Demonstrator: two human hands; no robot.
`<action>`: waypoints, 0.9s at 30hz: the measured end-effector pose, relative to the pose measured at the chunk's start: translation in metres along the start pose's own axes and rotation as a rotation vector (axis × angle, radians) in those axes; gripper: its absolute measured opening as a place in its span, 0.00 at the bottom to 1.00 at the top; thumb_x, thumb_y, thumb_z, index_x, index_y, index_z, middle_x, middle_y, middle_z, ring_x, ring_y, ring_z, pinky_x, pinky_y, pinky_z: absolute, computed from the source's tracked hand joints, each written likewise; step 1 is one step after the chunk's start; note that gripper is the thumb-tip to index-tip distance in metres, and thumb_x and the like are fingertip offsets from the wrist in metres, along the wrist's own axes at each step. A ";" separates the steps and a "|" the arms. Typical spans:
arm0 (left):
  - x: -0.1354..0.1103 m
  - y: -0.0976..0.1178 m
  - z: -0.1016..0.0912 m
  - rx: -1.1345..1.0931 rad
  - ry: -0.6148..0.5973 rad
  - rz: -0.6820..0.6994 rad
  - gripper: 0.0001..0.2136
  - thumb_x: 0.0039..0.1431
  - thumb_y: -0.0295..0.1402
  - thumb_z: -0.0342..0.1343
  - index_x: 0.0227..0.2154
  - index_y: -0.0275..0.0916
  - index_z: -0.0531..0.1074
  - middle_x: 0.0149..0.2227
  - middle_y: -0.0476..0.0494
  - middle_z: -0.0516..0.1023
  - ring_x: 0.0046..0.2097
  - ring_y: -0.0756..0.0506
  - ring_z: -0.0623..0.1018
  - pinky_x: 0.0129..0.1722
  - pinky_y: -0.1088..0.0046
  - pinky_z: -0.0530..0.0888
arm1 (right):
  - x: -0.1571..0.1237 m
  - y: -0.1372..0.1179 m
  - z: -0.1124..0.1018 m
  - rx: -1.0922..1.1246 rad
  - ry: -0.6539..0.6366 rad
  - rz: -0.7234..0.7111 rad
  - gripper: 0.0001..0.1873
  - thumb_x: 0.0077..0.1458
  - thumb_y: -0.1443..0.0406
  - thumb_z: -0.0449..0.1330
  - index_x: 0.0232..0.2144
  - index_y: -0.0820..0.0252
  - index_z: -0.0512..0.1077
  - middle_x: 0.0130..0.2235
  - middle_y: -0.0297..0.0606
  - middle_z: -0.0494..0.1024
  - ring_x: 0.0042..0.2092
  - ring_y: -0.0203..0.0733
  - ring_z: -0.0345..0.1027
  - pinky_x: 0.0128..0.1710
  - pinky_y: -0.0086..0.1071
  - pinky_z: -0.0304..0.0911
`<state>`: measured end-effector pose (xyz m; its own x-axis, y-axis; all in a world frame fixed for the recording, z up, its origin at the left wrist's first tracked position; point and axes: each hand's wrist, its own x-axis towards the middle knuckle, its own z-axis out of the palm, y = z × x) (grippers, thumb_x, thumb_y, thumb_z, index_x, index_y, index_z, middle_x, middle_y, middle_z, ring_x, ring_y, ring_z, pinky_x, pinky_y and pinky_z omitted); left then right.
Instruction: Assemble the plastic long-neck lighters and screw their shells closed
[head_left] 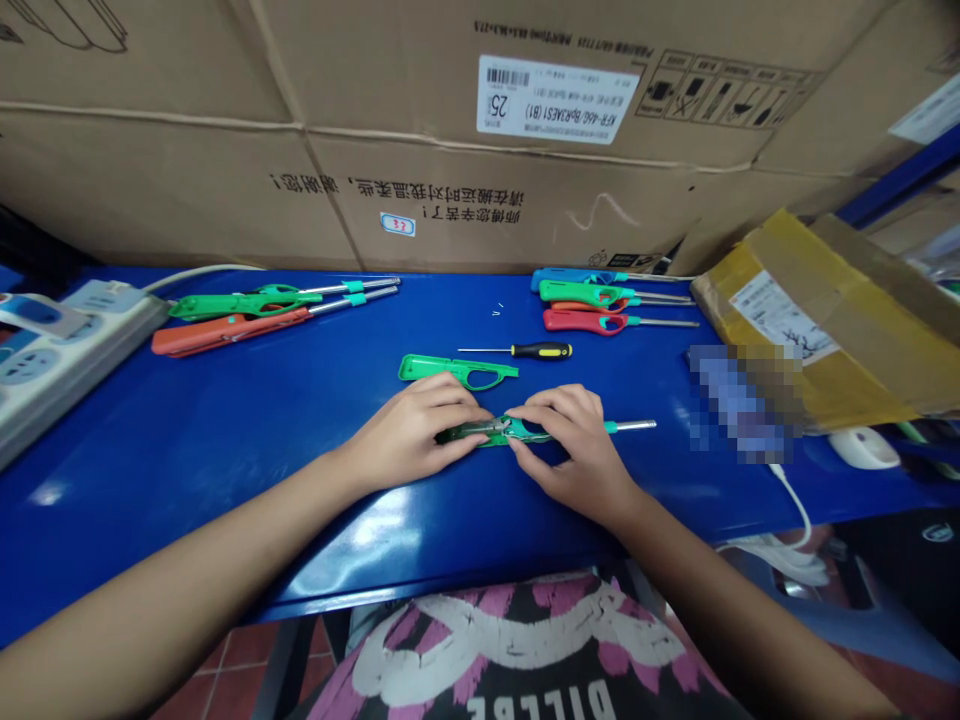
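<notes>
An opened green stick lighter (517,432) lies on the blue table (225,420) with its metal nozzle (634,426) pointing right. My left hand (412,432) is closed over its handle end. My right hand (574,440) pinches the middle of the lighter's body, fingers bent over the exposed inner parts. Just behind my hands lies a separate green lighter shell half (457,370). A black-and-yellow handled screwdriver (525,351) rests beyond that, tip pointing left.
Green and orange lighters (255,315) lie at the back left, next to a white power strip (52,345). Several more lighters (600,300) sit at the back right. Large cardboard boxes (450,130) wall the back. A yellow-taped parcel (817,320) and a white mouse (862,447) are at right.
</notes>
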<state>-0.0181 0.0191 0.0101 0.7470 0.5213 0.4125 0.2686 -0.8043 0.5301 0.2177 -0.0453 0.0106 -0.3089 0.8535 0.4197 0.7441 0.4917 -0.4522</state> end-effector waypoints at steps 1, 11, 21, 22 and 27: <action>0.000 0.000 -0.001 -0.001 -0.013 -0.005 0.09 0.66 0.33 0.59 0.46 0.38 0.78 0.41 0.42 0.82 0.44 0.44 0.76 0.46 0.64 0.75 | 0.000 0.001 0.001 -0.009 -0.011 -0.008 0.09 0.59 0.64 0.64 0.43 0.53 0.76 0.42 0.37 0.78 0.45 0.45 0.68 0.48 0.43 0.57; 0.001 -0.002 -0.012 -0.025 -0.144 -0.006 0.12 0.64 0.38 0.60 0.47 0.39 0.78 0.44 0.41 0.78 0.46 0.43 0.77 0.50 0.62 0.74 | -0.001 0.002 0.003 -0.042 -0.081 -0.056 0.07 0.61 0.63 0.63 0.42 0.52 0.78 0.44 0.37 0.78 0.47 0.45 0.67 0.48 0.43 0.56; 0.002 -0.003 -0.021 0.069 -0.160 0.017 0.08 0.63 0.36 0.60 0.39 0.38 0.78 0.41 0.42 0.78 0.44 0.44 0.77 0.49 0.65 0.73 | -0.003 0.003 0.004 -0.092 -0.132 -0.098 0.13 0.64 0.60 0.60 0.50 0.51 0.77 0.51 0.41 0.76 0.52 0.48 0.65 0.52 0.44 0.56; 0.002 -0.003 -0.021 0.087 -0.159 0.018 0.07 0.64 0.35 0.59 0.38 0.37 0.78 0.41 0.42 0.78 0.44 0.44 0.77 0.48 0.65 0.73 | -0.003 0.003 0.004 -0.091 -0.134 -0.096 0.13 0.64 0.60 0.60 0.50 0.51 0.76 0.51 0.41 0.76 0.52 0.48 0.65 0.52 0.44 0.56; 0.002 -0.002 -0.024 0.143 -0.153 0.011 0.07 0.64 0.35 0.58 0.35 0.37 0.77 0.39 0.44 0.79 0.42 0.44 0.77 0.47 0.66 0.73 | -0.003 0.004 0.004 -0.086 -0.145 -0.080 0.13 0.64 0.60 0.60 0.50 0.51 0.76 0.52 0.41 0.75 0.51 0.48 0.65 0.51 0.44 0.57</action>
<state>-0.0316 0.0285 0.0280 0.8313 0.4712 0.2948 0.3348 -0.8478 0.4112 0.2192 -0.0453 0.0045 -0.4467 0.8312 0.3310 0.7598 0.5477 -0.3502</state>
